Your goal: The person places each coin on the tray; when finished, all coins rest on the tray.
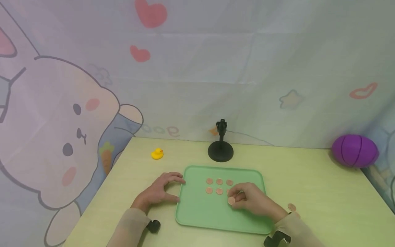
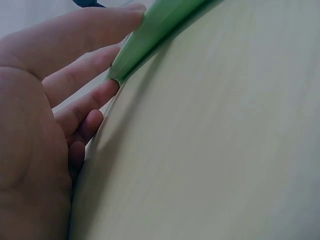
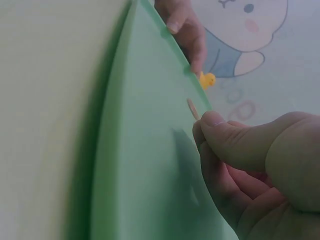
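Note:
A green tray [image 1: 200, 212] lies on the table, with several copper-coloured coins [image 1: 219, 181] set out in two rows on it. Between thumb and fingers my right hand [image 1: 251, 199] pinches one more coin [image 1: 231, 200], held over the tray just in front of the nearer row. That coin [image 3: 192, 109] shows edge-on in the right wrist view. Part of the nearer row's right end is hidden behind the right fingers. At the tray's left rim, the spread thumb and fingers of my left hand [image 1: 157, 190] touch the edge; the left wrist view shows fingertips against the green rim [image 2: 145, 45].
Right of the tray, a loose coin [image 1: 291, 207] lies on the table beside the right sleeve, which partly covers another. Toward the back stand a yellow rubber duck [image 1: 157, 154], a black stand on a round base [image 1: 220, 151] and a purple ball [image 1: 355, 151] at the right.

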A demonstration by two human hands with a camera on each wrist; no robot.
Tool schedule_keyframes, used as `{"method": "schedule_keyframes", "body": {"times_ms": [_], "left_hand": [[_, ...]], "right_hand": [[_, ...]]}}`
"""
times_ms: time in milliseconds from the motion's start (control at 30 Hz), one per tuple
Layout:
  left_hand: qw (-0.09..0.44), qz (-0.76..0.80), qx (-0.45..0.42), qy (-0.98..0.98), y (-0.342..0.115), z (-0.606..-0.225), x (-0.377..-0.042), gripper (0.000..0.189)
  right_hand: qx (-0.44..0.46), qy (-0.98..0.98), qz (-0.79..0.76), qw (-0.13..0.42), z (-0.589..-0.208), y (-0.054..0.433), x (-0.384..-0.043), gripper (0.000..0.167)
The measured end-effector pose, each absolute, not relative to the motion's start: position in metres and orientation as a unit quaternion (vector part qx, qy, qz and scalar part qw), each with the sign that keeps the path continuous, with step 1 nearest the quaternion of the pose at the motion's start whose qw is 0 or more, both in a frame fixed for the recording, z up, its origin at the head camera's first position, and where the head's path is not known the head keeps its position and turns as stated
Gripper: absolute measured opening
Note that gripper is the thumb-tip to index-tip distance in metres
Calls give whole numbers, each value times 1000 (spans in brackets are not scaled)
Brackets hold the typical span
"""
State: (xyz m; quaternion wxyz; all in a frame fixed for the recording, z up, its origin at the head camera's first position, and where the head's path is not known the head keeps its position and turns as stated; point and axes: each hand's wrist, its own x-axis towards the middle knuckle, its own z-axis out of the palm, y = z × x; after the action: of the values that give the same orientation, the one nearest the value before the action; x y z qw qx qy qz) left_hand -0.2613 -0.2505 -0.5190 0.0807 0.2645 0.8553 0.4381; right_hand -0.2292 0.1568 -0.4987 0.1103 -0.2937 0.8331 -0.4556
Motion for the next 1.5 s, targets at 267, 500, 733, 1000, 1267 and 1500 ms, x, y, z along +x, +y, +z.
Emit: {"method": "schedule_keyframes", "body": {"times_ms": [267, 500, 733, 1000, 1267, 1500], "left_hand": [[84, 440, 262, 855, -250, -523, -259, 57], [87, 444, 260, 853, -248, -523, -257, 57], [88, 436, 262, 856, -248, -524, -258, 56], [77, 426, 262, 862, -251, -519, -261, 55], [86, 430, 255, 862, -252, -518, -260, 55], [91, 434, 255, 859, -249, -519, -261, 54]], "right_hand": [[-321, 830, -446, 97, -503, 131, -220, 19], [-343, 840, -412, 89, -503, 114, -216, 17], [-362, 854, -369, 55, -502, 105, -212, 13], [-345, 879, -327, 41, -499, 96, -216, 15], [-325, 883, -336, 45, -500, 90, -215, 11], [-316, 893, -319, 27, -502, 89, -216, 10]]}}
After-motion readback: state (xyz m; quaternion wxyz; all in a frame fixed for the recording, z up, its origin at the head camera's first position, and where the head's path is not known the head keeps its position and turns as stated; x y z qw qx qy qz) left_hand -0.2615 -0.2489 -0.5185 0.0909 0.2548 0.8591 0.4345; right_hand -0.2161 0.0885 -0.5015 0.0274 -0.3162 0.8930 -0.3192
